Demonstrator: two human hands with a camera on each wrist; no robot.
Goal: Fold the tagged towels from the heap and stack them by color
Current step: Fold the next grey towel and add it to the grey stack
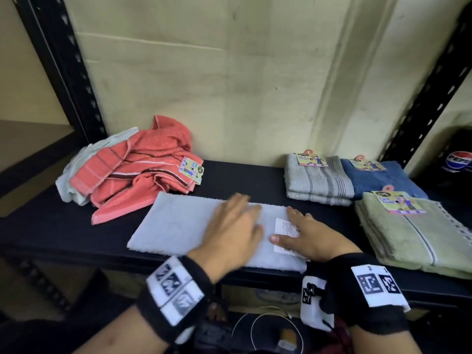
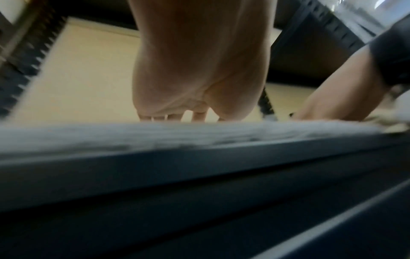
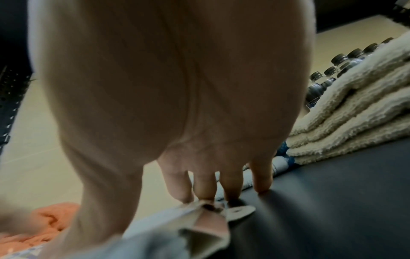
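On the dark shelf (image 1: 255, 175), a pale blue towel (image 1: 176, 226) lies folded flat, with the left hand (image 1: 231, 231) and right hand (image 1: 306, 236) both pressing it, fingers straight, the right beside its white tag (image 1: 284, 227). Behind-left sits the heap (image 1: 132, 164) of coral towels; right stand grey (image 1: 316, 180), blue (image 1: 380, 177) and green stacks (image 1: 413, 231).
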